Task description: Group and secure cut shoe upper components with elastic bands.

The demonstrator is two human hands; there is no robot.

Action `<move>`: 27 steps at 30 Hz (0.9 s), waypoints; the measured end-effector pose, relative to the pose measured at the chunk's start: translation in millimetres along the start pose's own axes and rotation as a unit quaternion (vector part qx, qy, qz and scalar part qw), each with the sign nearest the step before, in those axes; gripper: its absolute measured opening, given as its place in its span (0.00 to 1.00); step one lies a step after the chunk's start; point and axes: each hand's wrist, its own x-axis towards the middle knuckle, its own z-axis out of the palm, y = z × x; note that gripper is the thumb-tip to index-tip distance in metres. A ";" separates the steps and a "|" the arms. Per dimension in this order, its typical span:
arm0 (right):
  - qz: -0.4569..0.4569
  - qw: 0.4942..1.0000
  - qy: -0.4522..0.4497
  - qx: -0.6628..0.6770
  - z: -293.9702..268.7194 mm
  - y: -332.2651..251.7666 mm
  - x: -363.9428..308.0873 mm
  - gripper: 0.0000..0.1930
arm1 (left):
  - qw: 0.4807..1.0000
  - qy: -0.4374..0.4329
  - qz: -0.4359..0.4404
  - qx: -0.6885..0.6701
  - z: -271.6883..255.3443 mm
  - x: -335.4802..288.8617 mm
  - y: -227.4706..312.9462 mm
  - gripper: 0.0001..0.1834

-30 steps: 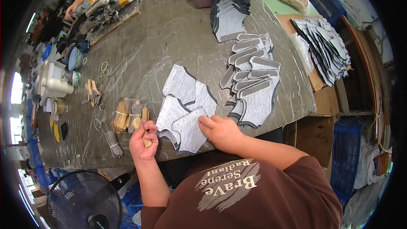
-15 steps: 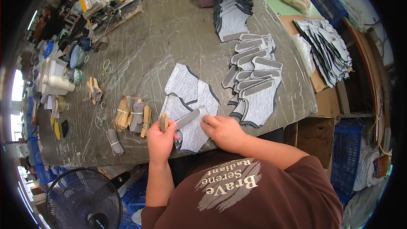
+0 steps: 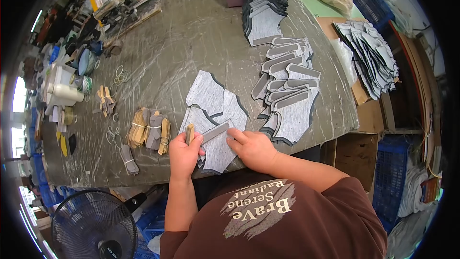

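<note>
My left hand (image 3: 186,152) is closed around a small stack of tan strips (image 3: 190,133) that stands up between thumb and fingers. Its thumb reaches the lower end of a dark grey strip (image 3: 216,132), which lies slantwise along the edge of a light grey fabric piece (image 3: 218,158). At the strip's upper end my right hand (image 3: 251,148) has its fingers bent and pressed together on the edge of that piece. What lies under these fingertips is partly hidden. More cut fabric pieces (image 3: 205,91) with dark edges lie overlapped just beyond both hands.
Tied bundles of tan and grey strips (image 3: 154,132) lie to the left. On the right are fanned pieces with strips on them (image 3: 292,86) and a dark-edged stack (image 3: 266,17). A black fan (image 3: 93,225) stands below the table's front left edge.
My left hand has shifted slightly right with the tan strips. The grey strip now lies flatter along the fabric's edge. My right hand has hardly moved.
</note>
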 end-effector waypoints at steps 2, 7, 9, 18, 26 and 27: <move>-0.003 1.000 0.010 -0.003 1.2 0.1 0.1 0.13 | 1.000 0.000 0.000 0.003 -0.6 0.9 -1.6 0.04; -0.008 1.000 0.015 -0.018 1.6 -0.4 0.0 0.12 | 1.000 0.002 0.000 -0.003 -0.4 1.6 -1.4 0.05; -0.015 0.999 0.026 -0.025 3.0 0.3 0.0 0.12 | 1.000 0.006 -0.007 0.002 0.7 1.1 -1.0 0.05; -0.001 1.000 0.006 -0.029 0.3 -2.8 2.6 0.10 | 0.919 0.062 0.215 0.323 4.2 -2.2 -3.3 0.08; 0.134 0.983 0.072 0.103 -2.4 -5.2 4.4 0.15 | 0.893 0.087 0.312 0.312 9.3 -4.6 -7.3 0.06; 0.159 0.964 0.130 0.171 -4.3 -5.1 5.7 0.17 | 0.900 0.094 0.353 0.237 8.0 -5.2 -11.8 0.05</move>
